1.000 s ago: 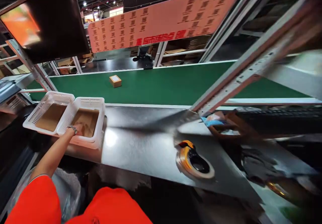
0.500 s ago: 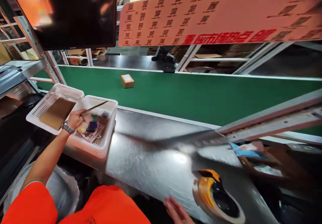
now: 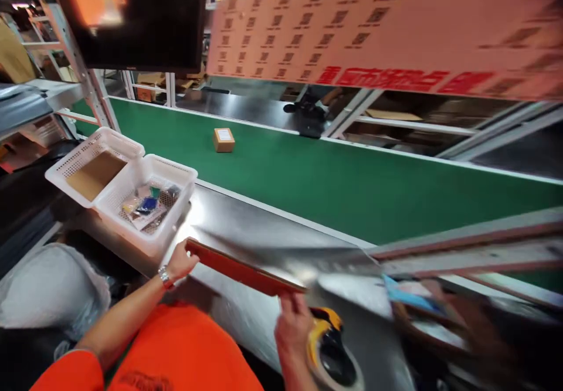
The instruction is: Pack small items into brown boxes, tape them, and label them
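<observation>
A flat piece of brown cardboard (image 3: 244, 271), seen nearly edge-on, is held above the metal bench (image 3: 237, 227). My left hand (image 3: 181, 262), with a watch on the wrist, is closed on its left end. At the opposite end the fingers of my right hand (image 3: 294, 323) grip its lower corner. Just right of that hand stands a yellow and black tape dispenser (image 3: 332, 350) with a large tape roll. To the left, a white plastic basket (image 3: 145, 235) holds small bagged items, one of them blue. A second white basket (image 3: 73, 183) beside it contains flat cardboard.
Beyond the bench runs a green conveyor belt (image 3: 308, 171) carrying a small labelled carton (image 3: 224, 140). A dark monitor (image 3: 145, 21) and a pink board of printed codes (image 3: 373, 33) hang above. A white metal frame (image 3: 475, 241) slants across the right side.
My left hand has brought the thin cardboard from over the baskets to the front of the bench. My right hand has come up and taken its other end. The view has shifted a little.
</observation>
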`<state>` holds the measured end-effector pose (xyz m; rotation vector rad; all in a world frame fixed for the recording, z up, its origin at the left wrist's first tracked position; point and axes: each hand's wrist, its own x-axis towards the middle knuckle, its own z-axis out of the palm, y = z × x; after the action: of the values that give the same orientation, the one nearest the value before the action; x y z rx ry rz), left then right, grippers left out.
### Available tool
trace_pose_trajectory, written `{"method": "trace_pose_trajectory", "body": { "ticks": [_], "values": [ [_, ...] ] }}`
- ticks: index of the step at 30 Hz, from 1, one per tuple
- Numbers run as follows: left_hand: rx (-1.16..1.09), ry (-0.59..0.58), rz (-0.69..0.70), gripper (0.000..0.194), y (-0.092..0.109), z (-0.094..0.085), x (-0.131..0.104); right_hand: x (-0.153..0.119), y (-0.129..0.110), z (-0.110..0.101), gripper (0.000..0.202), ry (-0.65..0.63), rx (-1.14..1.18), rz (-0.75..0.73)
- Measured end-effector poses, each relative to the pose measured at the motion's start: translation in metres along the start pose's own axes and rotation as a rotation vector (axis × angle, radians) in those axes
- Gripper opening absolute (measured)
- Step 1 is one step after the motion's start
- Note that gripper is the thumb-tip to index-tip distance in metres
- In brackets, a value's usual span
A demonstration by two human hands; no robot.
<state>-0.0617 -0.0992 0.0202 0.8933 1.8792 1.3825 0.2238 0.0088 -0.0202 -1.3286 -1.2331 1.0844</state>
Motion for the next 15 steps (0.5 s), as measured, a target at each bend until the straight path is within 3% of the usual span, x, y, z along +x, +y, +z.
{"method": "trace_pose_trajectory", "body": {
  "ticks": [5, 10, 12, 15],
  "values": [
    [-0.245, 0.192, -0.19, 0.038, -0.022, 0.057, -0.024, -0.002, 0.014, -0.005, 0.064, -0.125, 0.1, 0.245],
    [-0.219, 0.374, -0.299, 0.041, -0.018, 0.098, -0.036, -0.005, 0.03, -0.025, 0.061, -0.148, 0.154, 0.312],
    [-0.205, 0.399, -0.308, 0.036, -0.013, 0.105, -0.036, -0.007, 0.033, -0.037, 0.065, -0.269, 0.169, 0.251],
    [-0.156, 0.31, -0.271, 0.032, -0.004, 0.111, -0.034, -0.004, 0.033, -0.049, 0.067, -0.564, 0.226, 0.162]
  ]
}}
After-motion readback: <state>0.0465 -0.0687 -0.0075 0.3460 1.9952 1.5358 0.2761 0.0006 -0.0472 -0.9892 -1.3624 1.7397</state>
